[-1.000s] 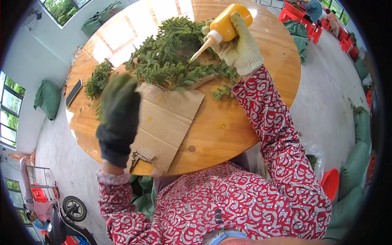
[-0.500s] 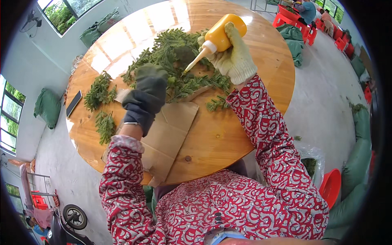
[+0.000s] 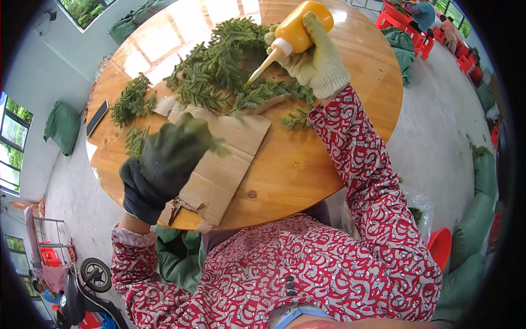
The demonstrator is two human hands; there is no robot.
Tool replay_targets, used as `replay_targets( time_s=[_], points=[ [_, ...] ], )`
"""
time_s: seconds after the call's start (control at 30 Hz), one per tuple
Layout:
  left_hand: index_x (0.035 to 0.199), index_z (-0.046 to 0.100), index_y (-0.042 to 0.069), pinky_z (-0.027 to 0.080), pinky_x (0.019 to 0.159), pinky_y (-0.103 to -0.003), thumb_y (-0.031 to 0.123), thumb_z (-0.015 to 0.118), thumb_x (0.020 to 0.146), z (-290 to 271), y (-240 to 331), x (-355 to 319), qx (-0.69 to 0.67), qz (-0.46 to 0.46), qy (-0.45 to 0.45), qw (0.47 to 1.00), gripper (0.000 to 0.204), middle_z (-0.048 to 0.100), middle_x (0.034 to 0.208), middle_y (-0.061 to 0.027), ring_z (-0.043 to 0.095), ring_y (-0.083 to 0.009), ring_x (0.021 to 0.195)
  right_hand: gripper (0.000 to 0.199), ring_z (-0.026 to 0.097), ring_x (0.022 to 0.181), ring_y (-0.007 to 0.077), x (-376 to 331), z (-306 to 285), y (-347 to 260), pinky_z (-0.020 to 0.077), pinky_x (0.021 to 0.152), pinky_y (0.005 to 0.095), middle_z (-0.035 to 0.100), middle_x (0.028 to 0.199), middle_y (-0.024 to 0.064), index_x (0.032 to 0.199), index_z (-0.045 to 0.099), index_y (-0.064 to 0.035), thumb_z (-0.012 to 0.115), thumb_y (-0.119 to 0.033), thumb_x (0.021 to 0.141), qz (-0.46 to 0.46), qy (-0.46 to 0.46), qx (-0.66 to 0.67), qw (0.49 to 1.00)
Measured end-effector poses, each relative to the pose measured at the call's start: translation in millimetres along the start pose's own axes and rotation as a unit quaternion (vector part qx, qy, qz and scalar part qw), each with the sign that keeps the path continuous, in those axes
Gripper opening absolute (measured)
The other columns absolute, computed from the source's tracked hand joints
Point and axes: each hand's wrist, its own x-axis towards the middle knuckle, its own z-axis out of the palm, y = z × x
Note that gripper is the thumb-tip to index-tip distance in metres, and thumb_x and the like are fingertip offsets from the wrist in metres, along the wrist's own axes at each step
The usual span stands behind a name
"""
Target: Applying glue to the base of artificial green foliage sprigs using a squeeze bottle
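My right hand (image 3: 318, 63), in a cream knitted glove, grips a yellow squeeze bottle (image 3: 301, 27) whose pale nozzle slants down to the left. The nozzle tip is close above the ring of green fir-like sprigs (image 3: 203, 77) on the table. My left hand (image 3: 170, 156), in a dark glove and blurred by motion, is over the left part of a brown cardboard piece (image 3: 233, 159). A small green sprig (image 3: 220, 147) sticks out from its fingers; the rest of it is hidden by the glove.
The round wooden table (image 3: 290, 181) also bears loose sprig bunches (image 3: 131, 101) and a dark phone (image 3: 97, 118) at its left edge. Green sacks (image 3: 63, 129) lie around the floor. A red basin (image 3: 440, 247) is at my right. Other people sit at the far right.
My left hand has come back from the ring of sprigs, toward me and leftward, with a small sprig in it. My right hand still holds the bottle over the ring.
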Motion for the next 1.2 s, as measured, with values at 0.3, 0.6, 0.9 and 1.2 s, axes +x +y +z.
replay_targets(
  time_s=[0.3, 0.6, 0.9, 1.2],
  points=[
    [0.115, 0.067, 0.011, 0.048, 0.094, -0.046, 0.003, 0.063, 0.081, 34.8, 24.4, -57.6, -0.031, -0.038, -0.06, 0.997, 0.035, 0.058, 0.131, -0.0136, 0.054, -0.0394, 0.122, 0.042, 0.068, 0.092, 0.0348, -6.6, 12.3, 12.6, 0.0624, 0.072, 0.0475, 0.063, 0.105, 0.0206, 0.122, 0.048, 0.0, 0.063, -0.029, 0.096, 0.037, -0.033, -0.026, 0.998],
    [0.11, 0.064, 0.004, 0.048, 0.086, -0.046, -0.003, 0.064, 0.074, 3.1, 45.4, -46.5, -0.232, -0.08, 0.042, 0.969, 0.036, 0.06, 0.121, -0.017, 0.056, -0.0399, 0.11, 0.042, 0.067, 0.093, 0.0334, -17.9, 20.4, 20.3, 0.0616, 0.071, 0.0466, 0.065, 0.103, 0.0189, 0.118, 0.053, 0.0012, 0.06, -0.034, 0.097, 0.1, -0.056, -0.034, 0.993],
    [0.116, 0.058, -0.002, 0.048, 0.093, -0.044, -0.007, 0.06, 0.075, 44.4, 96.3, -21.7, -0.064, -0.236, 0.117, 0.963, 0.041, 0.061, 0.115, -0.0204, 0.059, -0.0408, 0.107, 0.045, 0.068, 0.097, 0.0363, -19.5, 13.0, 30.6, 0.0626, 0.078, 0.0511, 0.063, 0.108, 0.0215, 0.125, 0.045, 0.0007, 0.064, -0.027, 0.095, 0.109, -0.075, -0.083, 0.988],
    [0.112, 0.062, 0.003, 0.047, 0.089, -0.045, -0.003, 0.063, 0.073, 40.0, 74.1, 12.0, -0.161, -0.155, -0.063, 0.973, 0.04, 0.061, 0.115, -0.0193, 0.058, -0.0396, 0.106, 0.041, 0.068, 0.097, 0.0358, -29.4, 23.9, 36.1, 0.0621, 0.079, 0.0518, 0.063, 0.108, 0.0214, 0.124, 0.046, 0.0012, 0.063, -0.024, 0.095, 0.116, -0.083, -0.087, 0.986]
  ],
)
